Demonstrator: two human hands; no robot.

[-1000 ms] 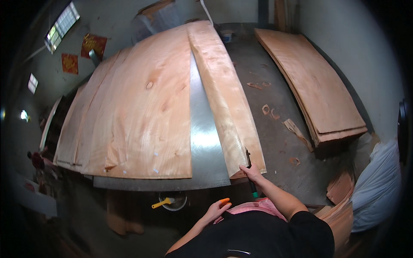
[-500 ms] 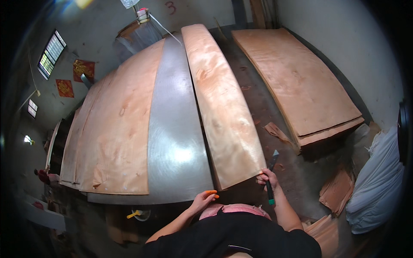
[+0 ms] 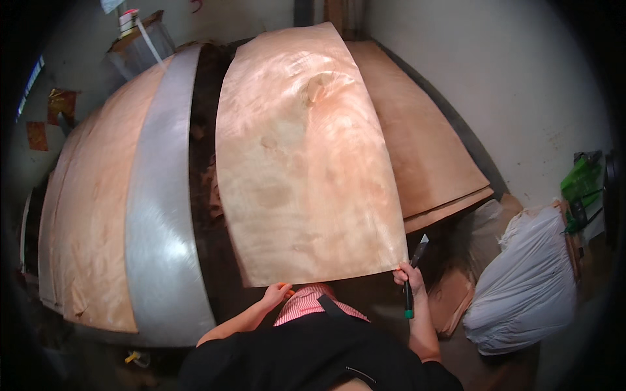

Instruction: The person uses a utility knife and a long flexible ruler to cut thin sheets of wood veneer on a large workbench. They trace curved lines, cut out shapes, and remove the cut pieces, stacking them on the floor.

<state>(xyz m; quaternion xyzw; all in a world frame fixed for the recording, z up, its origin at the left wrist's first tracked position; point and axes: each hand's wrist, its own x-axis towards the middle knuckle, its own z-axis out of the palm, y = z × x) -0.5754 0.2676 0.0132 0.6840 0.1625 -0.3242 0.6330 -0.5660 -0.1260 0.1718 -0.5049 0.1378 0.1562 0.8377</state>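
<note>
Head view: I lift a veneer sheet (image 3: 306, 156) by its near edge.
Left hand (image 3: 277, 294): pinches the near-left corner to keep it level.
Right hand (image 3: 409, 277): grips the near-right corner, with a utility knife (image 3: 412, 274) in the same grasp.

A veneer sheet (image 3: 306, 163) is held up in front of the person, the left hand (image 3: 277, 294) at its near edge left of centre and the right hand (image 3: 409, 277) at its near right corner, with a knife (image 3: 412, 277) in that same hand. Left of the sheet lies the counter (image 3: 160, 215), carrying another veneer layer (image 3: 85, 215) on its left part. Right of and behind the held sheet lies a veneer stack (image 3: 424, 150), with a filled sack (image 3: 528, 280) on the floor nearer and further right.
</note>
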